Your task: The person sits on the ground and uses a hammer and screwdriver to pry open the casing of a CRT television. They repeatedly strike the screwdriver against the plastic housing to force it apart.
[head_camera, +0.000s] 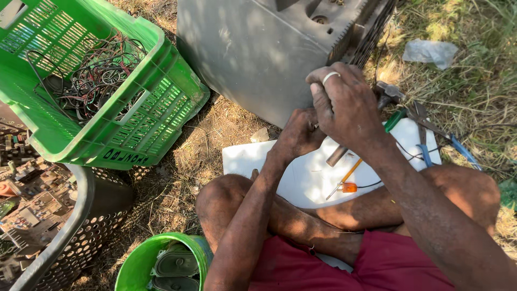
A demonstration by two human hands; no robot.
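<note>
While grey casing (253, 54) lies tipped on grass at far centre, both hands work at its near right corner. Right hand (344, 105), ring on finger, curled tight over that corner, fingers closed; what they pinch is hidden. Left hand (299, 134) just beside, fingers bunched narrow on something small, cannot tell what. Green crate (156, 102) of wires far left. White board (301, 172) on lap carries hammer (385, 97), orange screwdriver (347, 180). Judgement: brace casing firm, pull close to joint, keep tools within reach.
</note>
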